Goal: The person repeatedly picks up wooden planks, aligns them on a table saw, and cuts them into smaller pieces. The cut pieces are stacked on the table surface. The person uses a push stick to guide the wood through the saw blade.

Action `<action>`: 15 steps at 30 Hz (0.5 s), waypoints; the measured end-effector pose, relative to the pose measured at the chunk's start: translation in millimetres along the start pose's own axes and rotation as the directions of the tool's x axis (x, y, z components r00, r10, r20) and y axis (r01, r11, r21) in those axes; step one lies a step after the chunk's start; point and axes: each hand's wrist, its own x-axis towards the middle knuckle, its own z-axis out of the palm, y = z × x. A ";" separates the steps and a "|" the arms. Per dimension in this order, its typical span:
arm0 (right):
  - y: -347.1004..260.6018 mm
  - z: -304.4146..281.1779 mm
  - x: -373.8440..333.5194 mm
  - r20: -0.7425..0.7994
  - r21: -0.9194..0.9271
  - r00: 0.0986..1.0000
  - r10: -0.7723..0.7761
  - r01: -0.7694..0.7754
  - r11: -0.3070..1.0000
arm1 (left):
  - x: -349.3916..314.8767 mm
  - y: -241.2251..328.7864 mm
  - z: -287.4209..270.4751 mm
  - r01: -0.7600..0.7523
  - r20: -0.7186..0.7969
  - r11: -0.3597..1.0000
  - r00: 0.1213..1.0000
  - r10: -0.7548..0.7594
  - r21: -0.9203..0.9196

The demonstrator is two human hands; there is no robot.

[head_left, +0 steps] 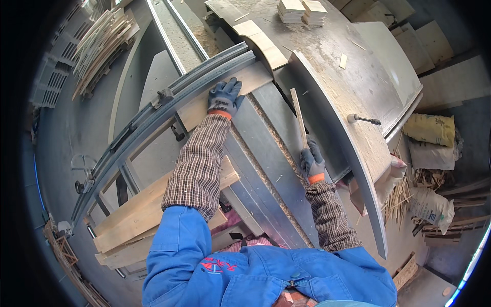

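Observation:
My left hand [224,98], in a dark blue-grey glove, lies with its fingers stretched out on a pale wooden board [195,111]. That board rests along the metal crosscut fence [153,106] of a panel saw. Closed round the lower end of a thin wooden stick [298,115] is my right hand [312,160], also gloved. The stick points away from me over the grey saw table [273,117], beside the long curved-looking rip fence [338,117]. Sawdust fills the slots in the table. I cannot make out a saw blade.
Cut wood pieces [263,45] lie beyond the fence, and stacked small blocks [302,11] stand farther back. Longer planks [133,215] rest at my left. A dark-handled tool [364,119] lies right of the rip fence. Sacks [429,130] and scrap sticks [401,192] fill the floor at right.

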 end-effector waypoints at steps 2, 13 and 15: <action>0.8 -4.3 2.1 -0.013 0.006 0.998 0.062 -0.062 0.998 | 4.4 4.1 -2.7 0.001 0.023 1.000 1.000 -0.001 0.000; -65.3 -42.7 64.2 0.196 -0.808 0.832 -0.518 0.437 0.396 | 20.4 11.1 -3.7 0.070 0.178 0.997 0.981 -0.074 0.023; -72.3 -61.4 56.4 0.217 -0.867 0.867 -0.448 0.382 0.321 | 14.7 12.0 -4.0 0.051 0.208 0.998 0.976 -0.057 0.036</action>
